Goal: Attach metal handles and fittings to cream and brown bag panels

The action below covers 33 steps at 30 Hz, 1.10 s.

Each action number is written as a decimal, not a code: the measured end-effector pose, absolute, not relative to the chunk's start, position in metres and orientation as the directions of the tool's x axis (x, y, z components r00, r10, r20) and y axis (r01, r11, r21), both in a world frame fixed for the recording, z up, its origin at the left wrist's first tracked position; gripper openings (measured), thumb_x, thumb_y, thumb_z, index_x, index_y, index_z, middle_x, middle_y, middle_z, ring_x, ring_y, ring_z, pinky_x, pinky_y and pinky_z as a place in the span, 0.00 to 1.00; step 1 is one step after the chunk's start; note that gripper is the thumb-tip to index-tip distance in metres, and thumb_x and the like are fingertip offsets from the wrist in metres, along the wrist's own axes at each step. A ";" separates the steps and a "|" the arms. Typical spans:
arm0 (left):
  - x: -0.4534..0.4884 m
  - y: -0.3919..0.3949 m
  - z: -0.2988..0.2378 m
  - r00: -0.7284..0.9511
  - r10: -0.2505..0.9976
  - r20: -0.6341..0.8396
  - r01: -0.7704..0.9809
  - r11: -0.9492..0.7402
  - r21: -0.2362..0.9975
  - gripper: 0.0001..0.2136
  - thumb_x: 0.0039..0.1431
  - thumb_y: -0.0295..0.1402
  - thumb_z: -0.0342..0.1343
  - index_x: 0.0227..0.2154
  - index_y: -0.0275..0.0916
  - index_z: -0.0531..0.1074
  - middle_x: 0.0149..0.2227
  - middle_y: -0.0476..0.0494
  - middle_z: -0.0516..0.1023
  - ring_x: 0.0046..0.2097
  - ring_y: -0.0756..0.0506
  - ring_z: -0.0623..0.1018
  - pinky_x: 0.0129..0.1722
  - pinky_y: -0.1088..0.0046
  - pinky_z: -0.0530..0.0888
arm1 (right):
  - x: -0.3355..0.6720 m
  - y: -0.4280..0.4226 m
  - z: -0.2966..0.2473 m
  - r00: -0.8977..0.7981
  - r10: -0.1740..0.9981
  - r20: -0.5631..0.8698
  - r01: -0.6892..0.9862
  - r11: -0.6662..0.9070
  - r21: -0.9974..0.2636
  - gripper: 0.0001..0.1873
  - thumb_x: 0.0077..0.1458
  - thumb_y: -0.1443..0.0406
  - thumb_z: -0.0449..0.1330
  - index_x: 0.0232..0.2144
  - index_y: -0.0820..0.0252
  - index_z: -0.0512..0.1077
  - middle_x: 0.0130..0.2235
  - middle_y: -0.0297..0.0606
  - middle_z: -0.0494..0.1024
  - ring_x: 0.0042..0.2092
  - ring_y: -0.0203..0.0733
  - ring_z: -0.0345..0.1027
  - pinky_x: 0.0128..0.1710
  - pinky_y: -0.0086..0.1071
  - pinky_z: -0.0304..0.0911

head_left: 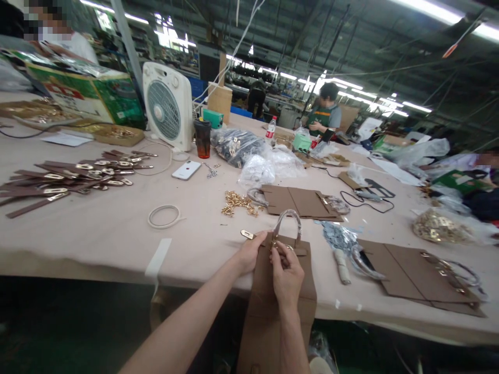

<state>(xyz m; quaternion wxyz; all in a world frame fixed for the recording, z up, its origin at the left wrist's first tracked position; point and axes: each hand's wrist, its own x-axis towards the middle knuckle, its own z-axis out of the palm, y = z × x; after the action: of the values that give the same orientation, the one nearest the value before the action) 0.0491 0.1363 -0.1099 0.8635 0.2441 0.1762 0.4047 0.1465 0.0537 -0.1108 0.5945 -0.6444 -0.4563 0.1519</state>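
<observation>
A brown leather bag panel (261, 322) hangs over the table's front edge, with a plastic-wrapped handle (289, 214) arching up from its top. My left hand (249, 255) is closed at the panel's upper left edge, on a brown strap whose gold metal plate (247, 235) juts out to the left. Close beside it, my right hand (287, 272) is over the panel with its fingers pinched near the handle's base. Small gold metal shows by those fingertips; what exactly they grip is hidden.
Gold fasteners (236, 202) lie in a heap behind my hands. More brown bag panels (298, 201) rest beyond and at right (413, 270). Brown straps (78, 174) are piled at left, near a phone (187, 170), a cup (202, 139) and a fan (167, 106). Co-workers are farther back.
</observation>
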 end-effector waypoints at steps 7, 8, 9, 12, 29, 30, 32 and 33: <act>0.049 0.133 -0.103 0.628 0.778 -0.039 -0.619 0.529 0.581 0.18 0.60 0.43 0.65 0.47 0.34 0.78 0.42 0.37 0.85 0.47 0.39 0.83 0.55 0.59 0.76 | 0.143 0.058 -0.113 0.529 0.733 0.428 0.523 0.116 -0.844 0.18 0.63 0.55 0.62 0.50 0.58 0.80 0.42 0.42 0.81 0.38 0.39 0.75 0.39 0.31 0.73; 0.049 0.133 -0.104 0.624 0.780 -0.038 -0.619 0.524 0.585 0.19 0.60 0.43 0.66 0.47 0.34 0.78 0.43 0.36 0.85 0.48 0.39 0.83 0.57 0.58 0.76 | 0.143 0.059 -0.114 0.529 0.734 0.427 0.523 0.114 -0.844 0.18 0.64 0.55 0.61 0.50 0.58 0.80 0.42 0.42 0.81 0.38 0.39 0.75 0.39 0.31 0.74; 0.049 0.133 -0.104 0.619 0.785 -0.038 -0.619 0.517 0.591 0.19 0.60 0.43 0.66 0.47 0.34 0.78 0.44 0.36 0.85 0.49 0.38 0.83 0.57 0.58 0.75 | 0.143 0.059 -0.114 0.526 0.736 0.426 0.524 0.114 -0.844 0.18 0.64 0.55 0.61 0.50 0.58 0.80 0.41 0.42 0.81 0.38 0.39 0.75 0.39 0.31 0.74; 0.049 0.133 -0.108 0.583 0.811 -0.051 -0.619 0.484 0.618 0.20 0.59 0.44 0.67 0.48 0.34 0.78 0.46 0.36 0.84 0.51 0.38 0.82 0.59 0.57 0.74 | 0.143 0.060 -0.115 0.515 0.741 0.430 0.532 0.116 -0.839 0.18 0.64 0.55 0.61 0.50 0.59 0.80 0.41 0.42 0.81 0.37 0.39 0.75 0.39 0.32 0.74; 0.050 0.134 -0.110 0.493 0.866 -0.080 -0.558 0.386 0.734 0.25 0.54 0.50 0.68 0.46 0.34 0.80 0.44 0.37 0.84 0.52 0.38 0.80 0.61 0.57 0.72 | 0.132 0.064 -0.108 0.410 0.781 0.472 0.746 0.011 -0.666 0.22 0.69 0.54 0.52 0.52 0.58 0.79 0.40 0.45 0.79 0.41 0.45 0.73 0.45 0.37 0.68; 0.050 0.134 -0.110 0.488 0.869 -0.083 -0.564 0.387 0.729 0.25 0.54 0.50 0.69 0.45 0.34 0.80 0.44 0.37 0.84 0.52 0.38 0.80 0.62 0.58 0.71 | 0.131 0.063 -0.107 0.404 0.787 0.466 0.754 0.002 -0.657 0.23 0.70 0.54 0.51 0.54 0.58 0.79 0.40 0.45 0.79 0.42 0.45 0.73 0.46 0.37 0.68; 0.050 0.135 -0.110 0.485 0.870 -0.088 -0.586 0.399 0.706 0.24 0.54 0.50 0.69 0.45 0.34 0.80 0.44 0.37 0.84 0.53 0.38 0.80 0.63 0.58 0.70 | 0.132 0.063 -0.105 0.384 0.809 0.445 0.746 0.012 -0.666 0.23 0.70 0.54 0.50 0.55 0.56 0.78 0.41 0.44 0.79 0.44 0.45 0.73 0.48 0.37 0.67; 0.050 0.135 -0.110 0.488 0.868 -0.087 -0.596 0.404 0.694 0.24 0.54 0.50 0.68 0.45 0.34 0.80 0.44 0.37 0.84 0.53 0.38 0.80 0.63 0.58 0.70 | 0.133 0.063 -0.105 0.370 0.821 0.434 0.734 0.028 -0.679 0.24 0.71 0.54 0.49 0.56 0.56 0.78 0.42 0.44 0.79 0.45 0.45 0.73 0.48 0.37 0.67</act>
<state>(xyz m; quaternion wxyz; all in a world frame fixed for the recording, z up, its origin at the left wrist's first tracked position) 0.0500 0.1350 -0.1102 0.8073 0.3039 0.2245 0.4534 0.1330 0.0632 -0.1049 0.4488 -0.6954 -0.5591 0.0487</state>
